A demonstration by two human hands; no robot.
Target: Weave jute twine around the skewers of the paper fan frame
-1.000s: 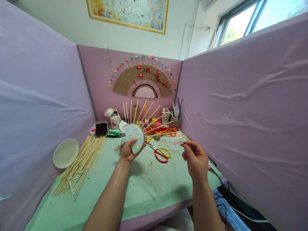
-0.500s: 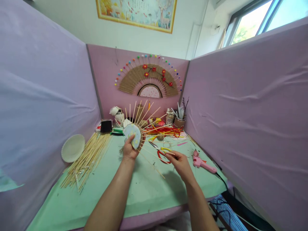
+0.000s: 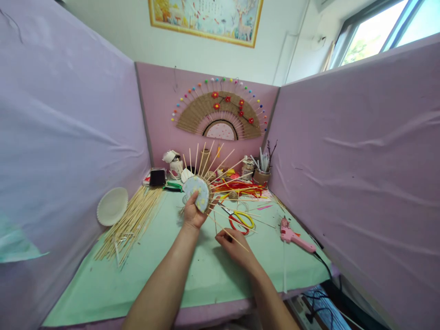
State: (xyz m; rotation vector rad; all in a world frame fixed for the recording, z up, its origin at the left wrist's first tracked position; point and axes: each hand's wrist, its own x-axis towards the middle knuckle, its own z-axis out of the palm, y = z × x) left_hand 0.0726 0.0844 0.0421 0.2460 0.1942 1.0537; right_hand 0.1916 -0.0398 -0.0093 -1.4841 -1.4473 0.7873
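Observation:
My left hand (image 3: 195, 214) grips a half-round piece (image 3: 195, 190) covered in pale blue patterned cloth, thumb on its face and fingers behind. Thin wooden sticks (image 3: 222, 160) fan out from its brown curved rim. Below the rim, my right hand (image 3: 233, 245) is pinched on what looks like a thin strand of twine (image 3: 215, 222) running up to the piece. One stick slants down across the right hand's fingers. Just beyond that hand lie scissors (image 3: 242, 222) with red and yellow handles, on the green cloth.
Loose sticks (image 3: 134, 220) and a white scalloped dish (image 3: 112, 206) lie at left. A pink glue gun (image 3: 295, 236) with a cord rests at right. Red and yellow strips (image 3: 237, 187), a twine ball (image 3: 233, 196) and jars stand behind. A large fan (image 3: 220, 112) hangs on the back panel.
My right hand has moved left and down, from beside the scissors to below the half-round piece. My left hand still holds the piece. The whole view has shifted slightly.

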